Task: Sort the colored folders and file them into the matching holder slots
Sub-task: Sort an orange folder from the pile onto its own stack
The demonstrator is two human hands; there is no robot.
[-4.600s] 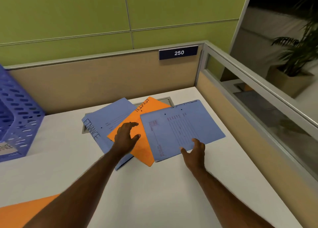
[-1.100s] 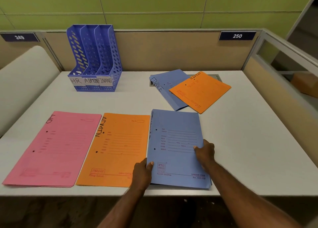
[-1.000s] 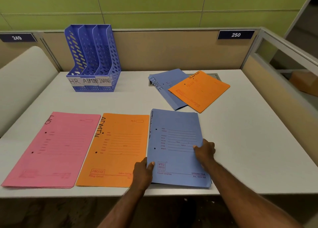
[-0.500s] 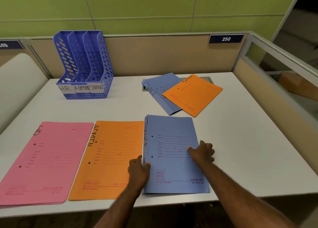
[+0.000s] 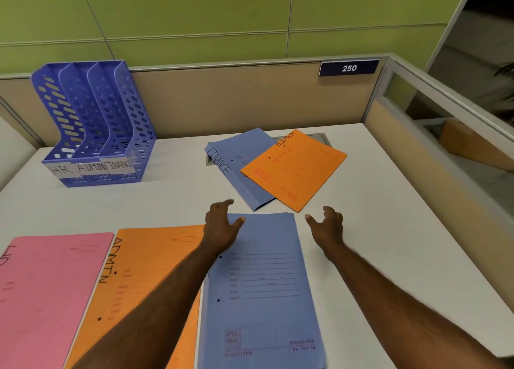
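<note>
While both arms stretch out over the near half of the white worktop [image 5: 375, 229], neither hand holds anything. The left hand [image 5: 221, 228] hangs over the far left corner of the near blue folder [image 5: 261, 290], its grip spread and fingers loosely bent, thumb pointing right across the folder's top edge; whether it touches the paper I cannot tell. The right hand [image 5: 326, 226] sits just off the folder's far right corner, over bare worktop, grip likewise spread with the fingers curved.

That blue folder lies flat with its long axis running from the near edge toward the back panel, spine on the left. Beside it, edges meeting or slightly overlapped, lies an orange folder [image 5: 150, 285] marked ADMIN along its spine, long axis the same way, and left of that a pink folder [image 5: 47, 299], partly cut off by the view.

Farther back two more folders lie askew: a blue one marked FINANCE [image 5: 236, 162], its long axis slanting from far left to near right, and an orange ADMIN folder [image 5: 294, 168] overlapping its right side.

The blue three-slot holder [image 5: 94, 123] stands at the far left against the partition, labelled HR, ADMIN, FINANCE, slots opening toward the front. Open worktop lies between holder and folders, and to the right
</note>
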